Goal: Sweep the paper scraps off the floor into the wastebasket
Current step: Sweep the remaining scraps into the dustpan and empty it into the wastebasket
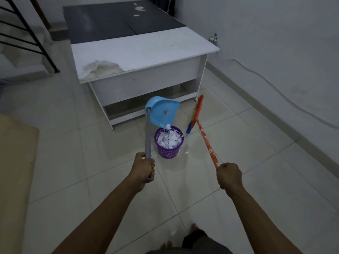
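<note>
My left hand (144,166) grips the grey handle of a blue dustpan (161,110). The pan is tipped over a purple wastebasket (169,150), its lip at the basket's far rim. White paper scraps (168,140) fill the basket, and one hangs at the pan's edge. My right hand (229,176) grips the orange handle of a broom (197,114), whose head is raised just right of the basket. A loose scrap (186,153) lies on the tiles beside the basket, and another scrap (173,232) lies near my feet.
A white desk (143,52) with a dark back section stands right behind the basket. A wall (275,43) with a cable along it runs on the right. A black stair railing (27,33) is at far left, a tan mat (14,171) at the left edge.
</note>
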